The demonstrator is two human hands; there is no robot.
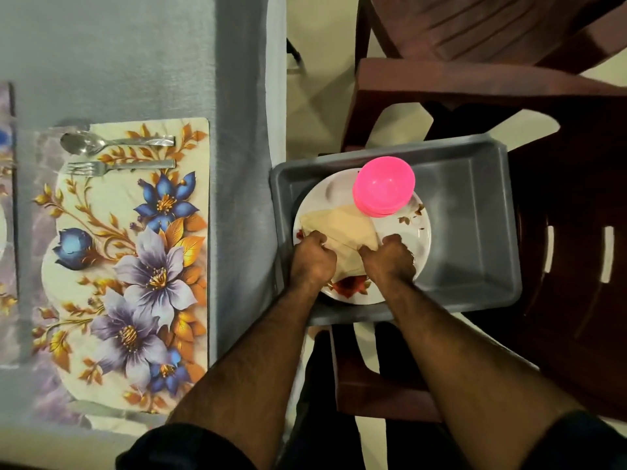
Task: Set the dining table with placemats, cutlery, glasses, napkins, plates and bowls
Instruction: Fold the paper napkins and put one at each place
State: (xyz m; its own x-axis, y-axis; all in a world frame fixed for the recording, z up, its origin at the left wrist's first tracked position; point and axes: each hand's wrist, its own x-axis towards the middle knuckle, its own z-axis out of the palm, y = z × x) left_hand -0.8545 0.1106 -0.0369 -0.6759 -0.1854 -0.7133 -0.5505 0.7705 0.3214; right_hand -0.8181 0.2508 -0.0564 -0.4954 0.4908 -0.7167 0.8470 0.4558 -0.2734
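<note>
Both hands curl round folded cream napkins [342,228]: left hand [314,257] at their left edge, right hand [390,257] at the right. Napkins lie on a white plate [400,232] under the hands, inside a grey tub [475,212]. Pink bowls [383,186] stacked just beyond the right hand. Floral placemat [135,266] with spoon [112,143] and fork [115,166] far left of the left hand.

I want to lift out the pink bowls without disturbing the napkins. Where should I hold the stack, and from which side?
Grip the pink bowl stack by its rims, fingers on opposite sides, coming from above. It sits upright and open on the white plate in the grey tub, at the far side from the napkins both hands hold, so a straight lift probably clears them.
</note>
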